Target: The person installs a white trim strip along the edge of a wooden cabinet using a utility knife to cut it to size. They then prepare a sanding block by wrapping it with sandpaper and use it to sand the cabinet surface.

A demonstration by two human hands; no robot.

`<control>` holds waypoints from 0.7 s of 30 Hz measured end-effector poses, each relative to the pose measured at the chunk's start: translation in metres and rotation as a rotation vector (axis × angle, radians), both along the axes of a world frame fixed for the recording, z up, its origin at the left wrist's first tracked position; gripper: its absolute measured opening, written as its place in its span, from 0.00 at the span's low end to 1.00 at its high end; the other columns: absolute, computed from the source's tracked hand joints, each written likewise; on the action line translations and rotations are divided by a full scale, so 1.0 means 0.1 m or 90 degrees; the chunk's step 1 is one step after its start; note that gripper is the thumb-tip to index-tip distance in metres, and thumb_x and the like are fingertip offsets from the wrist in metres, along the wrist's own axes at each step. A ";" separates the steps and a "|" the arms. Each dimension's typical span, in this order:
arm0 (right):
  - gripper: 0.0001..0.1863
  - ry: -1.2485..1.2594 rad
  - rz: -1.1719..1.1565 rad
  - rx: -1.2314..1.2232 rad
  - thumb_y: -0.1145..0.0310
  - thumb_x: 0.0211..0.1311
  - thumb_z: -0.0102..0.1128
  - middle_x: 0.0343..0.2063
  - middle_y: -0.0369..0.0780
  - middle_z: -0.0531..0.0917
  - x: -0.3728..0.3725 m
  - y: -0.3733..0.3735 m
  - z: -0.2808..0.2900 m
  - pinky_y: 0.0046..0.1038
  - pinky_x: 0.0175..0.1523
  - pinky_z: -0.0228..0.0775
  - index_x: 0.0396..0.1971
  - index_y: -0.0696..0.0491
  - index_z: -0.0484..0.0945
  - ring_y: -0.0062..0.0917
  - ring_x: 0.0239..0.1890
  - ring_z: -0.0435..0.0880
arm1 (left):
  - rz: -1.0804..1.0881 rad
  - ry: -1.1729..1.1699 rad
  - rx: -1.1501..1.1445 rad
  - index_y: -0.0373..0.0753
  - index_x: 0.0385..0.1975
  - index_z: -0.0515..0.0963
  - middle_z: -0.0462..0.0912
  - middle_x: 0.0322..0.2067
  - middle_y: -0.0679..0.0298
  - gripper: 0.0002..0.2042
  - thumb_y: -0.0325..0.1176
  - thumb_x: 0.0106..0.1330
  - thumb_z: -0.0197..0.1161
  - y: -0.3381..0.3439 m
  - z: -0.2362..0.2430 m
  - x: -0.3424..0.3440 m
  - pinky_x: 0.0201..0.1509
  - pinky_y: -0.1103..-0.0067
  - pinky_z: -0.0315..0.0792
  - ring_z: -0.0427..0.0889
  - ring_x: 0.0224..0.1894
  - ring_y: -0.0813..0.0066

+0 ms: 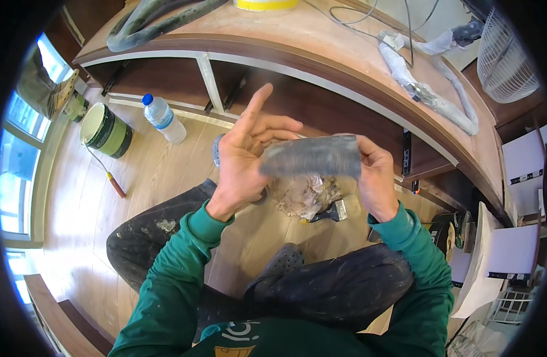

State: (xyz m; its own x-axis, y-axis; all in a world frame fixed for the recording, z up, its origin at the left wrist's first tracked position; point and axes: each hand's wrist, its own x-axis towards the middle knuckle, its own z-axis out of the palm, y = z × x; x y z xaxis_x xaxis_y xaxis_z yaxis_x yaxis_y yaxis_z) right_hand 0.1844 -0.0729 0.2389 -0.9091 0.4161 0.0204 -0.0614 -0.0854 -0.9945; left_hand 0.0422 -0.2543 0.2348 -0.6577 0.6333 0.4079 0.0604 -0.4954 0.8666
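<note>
Grey strip (312,156): up in the air between both hands, long axis running side to side, kinda motion-blurred
Right hand (377,175): fingers clamped on the strip's right end, so yeah, this one's nearer
Left hand (241,160): fingers spread apart, strip's left end right by the palm, honestly can't tell if they touch
Bucket (118,134): green and black, on the floor (148,172) off left, can't make out what's inside
Bottle (164,121): clear, blue cap on, near the bucket, fill level's anyone's guess
</note>
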 end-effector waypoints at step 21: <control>0.27 0.117 -0.080 -0.014 0.80 0.61 0.65 0.45 0.47 0.80 -0.09 -0.20 0.14 0.27 0.37 0.84 0.56 0.53 0.61 0.31 0.34 0.88 | -0.029 -0.191 -0.152 0.27 0.52 0.73 0.85 0.33 0.56 0.16 0.24 0.67 0.63 0.02 0.07 -0.01 0.30 0.82 0.78 0.85 0.29 0.74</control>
